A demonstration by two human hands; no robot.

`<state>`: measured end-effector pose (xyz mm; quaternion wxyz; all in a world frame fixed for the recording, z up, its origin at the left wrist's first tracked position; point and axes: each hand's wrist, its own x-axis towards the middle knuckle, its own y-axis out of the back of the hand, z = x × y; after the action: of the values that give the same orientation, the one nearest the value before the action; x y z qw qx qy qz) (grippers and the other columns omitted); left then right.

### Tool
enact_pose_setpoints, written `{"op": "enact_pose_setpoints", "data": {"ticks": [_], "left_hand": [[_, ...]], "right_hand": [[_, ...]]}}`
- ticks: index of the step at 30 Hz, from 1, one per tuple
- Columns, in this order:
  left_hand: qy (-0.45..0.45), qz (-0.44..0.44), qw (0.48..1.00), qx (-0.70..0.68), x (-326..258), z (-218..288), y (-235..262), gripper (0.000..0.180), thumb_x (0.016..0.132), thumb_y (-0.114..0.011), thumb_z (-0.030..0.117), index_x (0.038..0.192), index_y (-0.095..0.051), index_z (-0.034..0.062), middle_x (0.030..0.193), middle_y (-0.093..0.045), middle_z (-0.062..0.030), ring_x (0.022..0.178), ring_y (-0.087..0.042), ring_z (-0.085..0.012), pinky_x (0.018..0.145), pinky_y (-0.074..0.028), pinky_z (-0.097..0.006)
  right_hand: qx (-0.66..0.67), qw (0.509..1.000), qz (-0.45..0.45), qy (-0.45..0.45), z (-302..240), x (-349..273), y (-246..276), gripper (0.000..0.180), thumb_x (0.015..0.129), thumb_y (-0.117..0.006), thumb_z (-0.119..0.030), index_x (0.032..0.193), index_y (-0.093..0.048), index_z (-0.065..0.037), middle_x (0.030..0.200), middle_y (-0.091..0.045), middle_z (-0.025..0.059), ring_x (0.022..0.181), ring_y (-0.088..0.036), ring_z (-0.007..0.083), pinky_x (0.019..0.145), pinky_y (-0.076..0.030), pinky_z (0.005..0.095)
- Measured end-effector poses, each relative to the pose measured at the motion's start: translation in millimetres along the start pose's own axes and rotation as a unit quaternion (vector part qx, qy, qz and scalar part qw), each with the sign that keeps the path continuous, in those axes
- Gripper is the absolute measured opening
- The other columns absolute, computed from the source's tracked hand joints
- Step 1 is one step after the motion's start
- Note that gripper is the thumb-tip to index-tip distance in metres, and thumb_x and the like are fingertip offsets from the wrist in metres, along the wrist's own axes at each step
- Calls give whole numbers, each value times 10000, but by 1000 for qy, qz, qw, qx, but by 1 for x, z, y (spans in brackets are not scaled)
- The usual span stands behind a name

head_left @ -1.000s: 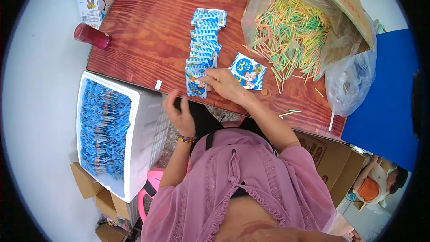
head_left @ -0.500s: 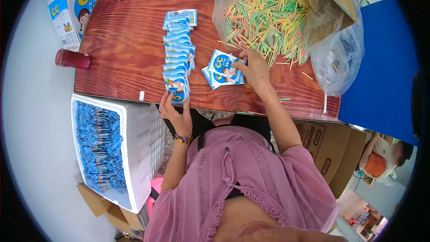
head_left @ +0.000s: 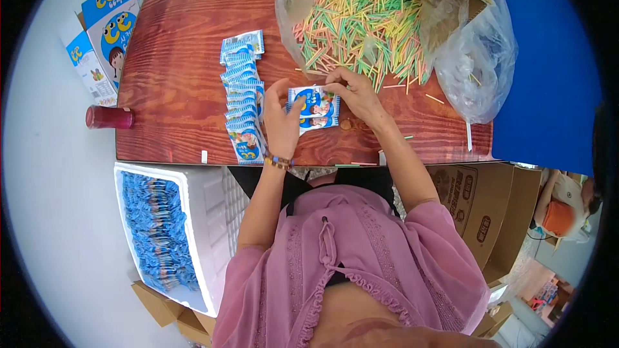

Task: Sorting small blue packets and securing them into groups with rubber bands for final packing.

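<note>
Two or so small blue-and-white candy packets (head_left: 317, 111) overlap on the wooden table in front of me. My left hand (head_left: 282, 121) is closed on their left edge, its thumb over the top packet. At the upper right corner, my right hand (head_left: 360, 95) pinches the same packet between thumb and fingertips. Just left of my left hand runs an overlapping row of similar packets (head_left: 242, 100), reaching toward the table's near edge. Beyond my right hand, a clear plastic bag (head_left: 293, 6) lies open with a heap of thin pastel sticks (head_left: 367, 22) in it.
A dark red lidded jar (head_left: 109, 117) stands at the table's left edge. Below it, a white foam box (head_left: 201, 245) is packed with blue packets. Printed cartons (head_left: 109, 32) stand at the far left. A few loose sticks (head_left: 434, 98) lie right of my right hand.
My left hand has left the near end of the packet row and moved right onto the packets at my right hand. The view has shifted slightly.
</note>
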<state>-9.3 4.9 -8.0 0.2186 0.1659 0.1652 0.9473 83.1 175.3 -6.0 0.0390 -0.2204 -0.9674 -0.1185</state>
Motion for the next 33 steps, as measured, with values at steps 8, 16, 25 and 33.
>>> {"op": "enact_pose_setpoints", "data": {"ticks": [8,16,25,33], "left_hand": [[8,1,993,118,6,-10,-10,203,826,-694,139,972,-614,22,757,-615,-121,682,-571,-272,641,-431,-386],[-93,21,993,64,19,4,-6,170,816,-708,126,931,-646,17,798,-622,-106,687,-562,-228,656,-440,-335],[169,-51,923,-341,14,14,-5,114,863,-672,63,949,-677,-11,828,-668,-1,698,-569,-24,605,-445,-183],[204,13,874,-441,3,15,-17,117,902,-635,78,951,-672,-22,836,-677,-15,708,-591,-37,617,-469,-194]], "right_hand": [[39,996,9,-80,10,0,-2,117,831,-663,-72,933,-636,-22,914,-635,45,840,-587,91,706,-476,234],[-127,968,55,209,13,19,10,130,872,-620,-153,831,-638,-31,880,-650,70,771,-632,165,705,-483,272],[192,978,3,-78,-18,-2,4,73,849,-664,-60,847,-641,9,784,-633,-11,748,-566,33,654,-458,204],[153,986,33,-60,-3,-9,2,93,881,-639,-79,915,-666,3,819,-655,-25,737,-554,22,657,-459,198]]}}
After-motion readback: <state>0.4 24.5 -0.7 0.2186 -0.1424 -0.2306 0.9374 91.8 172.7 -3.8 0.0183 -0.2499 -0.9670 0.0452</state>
